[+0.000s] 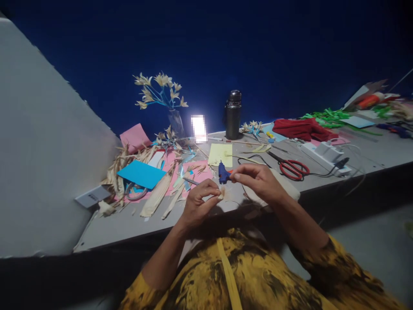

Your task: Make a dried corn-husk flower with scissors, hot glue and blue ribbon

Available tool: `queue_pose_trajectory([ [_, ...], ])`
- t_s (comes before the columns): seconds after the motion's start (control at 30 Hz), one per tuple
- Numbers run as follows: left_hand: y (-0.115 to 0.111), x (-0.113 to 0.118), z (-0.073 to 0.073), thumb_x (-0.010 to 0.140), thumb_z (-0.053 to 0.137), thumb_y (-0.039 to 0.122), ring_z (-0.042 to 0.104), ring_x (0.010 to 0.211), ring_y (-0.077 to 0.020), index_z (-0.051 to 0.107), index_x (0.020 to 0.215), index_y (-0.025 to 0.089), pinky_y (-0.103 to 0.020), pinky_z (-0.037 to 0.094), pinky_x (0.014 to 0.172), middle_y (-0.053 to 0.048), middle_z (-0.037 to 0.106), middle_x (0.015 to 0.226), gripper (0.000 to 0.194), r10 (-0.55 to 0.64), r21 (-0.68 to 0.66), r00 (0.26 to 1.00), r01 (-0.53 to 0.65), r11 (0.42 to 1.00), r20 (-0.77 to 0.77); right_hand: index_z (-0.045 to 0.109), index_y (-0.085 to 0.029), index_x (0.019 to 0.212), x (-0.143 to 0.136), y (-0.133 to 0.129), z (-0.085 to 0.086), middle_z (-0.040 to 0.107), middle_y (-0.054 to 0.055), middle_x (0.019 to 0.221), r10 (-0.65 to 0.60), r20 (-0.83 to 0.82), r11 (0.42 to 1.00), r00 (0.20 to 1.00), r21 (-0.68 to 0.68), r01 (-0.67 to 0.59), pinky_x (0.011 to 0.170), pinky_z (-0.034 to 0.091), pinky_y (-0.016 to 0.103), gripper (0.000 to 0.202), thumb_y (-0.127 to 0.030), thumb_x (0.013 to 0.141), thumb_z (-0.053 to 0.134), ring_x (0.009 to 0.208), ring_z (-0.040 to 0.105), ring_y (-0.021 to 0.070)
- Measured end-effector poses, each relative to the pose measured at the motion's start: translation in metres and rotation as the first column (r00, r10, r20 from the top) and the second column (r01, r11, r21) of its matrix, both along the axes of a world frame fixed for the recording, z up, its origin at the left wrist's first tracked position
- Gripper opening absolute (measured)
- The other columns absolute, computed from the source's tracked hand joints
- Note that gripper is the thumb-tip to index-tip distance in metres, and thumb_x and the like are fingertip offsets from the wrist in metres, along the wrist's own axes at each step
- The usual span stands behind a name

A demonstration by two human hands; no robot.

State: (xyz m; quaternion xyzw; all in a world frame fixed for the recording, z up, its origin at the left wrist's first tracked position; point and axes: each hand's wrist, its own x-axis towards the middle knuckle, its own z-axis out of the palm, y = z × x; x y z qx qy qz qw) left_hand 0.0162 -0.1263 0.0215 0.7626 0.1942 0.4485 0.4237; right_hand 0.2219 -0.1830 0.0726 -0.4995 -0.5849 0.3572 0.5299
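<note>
My left hand (201,203) is closed in a pinch on a small pale husk piece (221,192), close to the table's front edge. A blue glue gun (223,173) stands just beyond it, nozzle up. My right hand (254,178) is closed, with thumb and forefinger together at the right side of the glue gun; what lies between those fingertips is too small to make out. Behind the glue gun lies a yellow paper sheet (216,155). Scissors with red handles (293,169) rest to the right of my right hand.
Dried husks (158,193), a blue sheet (142,174) and pink paper (134,137) cover the left. At the back stand a vase of husk flowers (176,122) and a dark flask (233,116). Red cloth (300,128) and a power strip (325,157) with cables lie right.
</note>
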Motion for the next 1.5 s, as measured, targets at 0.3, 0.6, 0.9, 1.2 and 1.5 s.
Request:
queue_pose_trajectory([
  [0.3,0.001,-0.010,-0.016,0.081,0.073,0.018,0.064,0.077,-0.0184,0.077,0.081,0.024,-0.031,0.051,0.071,-0.005,0.065,0.083,0.007,0.169,-0.016,0.973,-0.169,0.986,0.160,0.075,-0.019,0.074,0.002,-0.022,-0.042,0.074,0.005,0.075,0.013,0.093,0.988,0.996,-0.151,0.001,0.062,0.042,0.029,0.021,-0.037,0.083,0.068,0.070,0.061,0.0193],
  [0.6,0.053,-0.019,0.001,0.077,0.079,0.022,0.064,0.078,-0.0193,0.077,0.076,0.022,-0.034,0.053,0.073,-0.005,0.066,0.082,0.002,0.166,-0.022,0.968,-0.165,0.986,0.186,0.074,-0.017,0.077,0.026,-0.002,-0.051,0.072,0.005,0.073,0.005,0.179,0.963,0.984,-0.267,0.043,0.059,0.042,0.029,0.026,-0.040,0.083,0.063,0.067,0.062,0.0198],
  [0.9,0.133,-0.006,0.011,0.074,0.082,0.027,0.058,0.075,-0.0150,0.073,0.063,0.017,-0.026,0.051,0.068,-0.004,0.061,0.074,0.017,0.223,-0.247,0.963,-0.182,0.952,0.151,0.062,-0.018,0.061,0.060,0.112,-0.011,0.057,-0.001,0.056,-0.110,0.437,0.989,0.893,-0.036,0.140,0.053,0.031,0.026,0.034,-0.045,0.082,0.065,0.053,0.045,0.0124],
  [1.2,0.145,0.001,-0.031,0.068,0.087,0.026,0.065,0.068,-0.0111,0.062,0.075,0.017,-0.036,0.061,0.080,0.003,0.062,0.071,0.028,0.330,-0.887,0.927,0.007,0.462,0.179,0.043,-0.023,0.060,0.076,0.172,-0.061,0.035,-0.008,0.051,-0.417,0.104,0.906,0.903,0.118,0.406,0.048,0.025,0.024,0.024,-0.029,0.071,0.063,0.049,0.030,0.0095],
  [1.5,0.154,-0.004,-0.030,0.065,0.089,0.028,0.056,0.055,-0.0090,0.064,0.072,0.014,-0.034,0.061,0.072,0.003,0.058,0.060,0.029,0.309,-0.871,0.935,0.002,0.491,0.176,0.067,-0.017,0.097,0.089,0.177,-0.081,0.042,-0.007,0.056,-0.374,0.152,0.926,0.915,0.004,0.377,0.047,0.023,0.025,0.025,-0.039,0.088,0.057,0.048,0.033,0.0113],
])
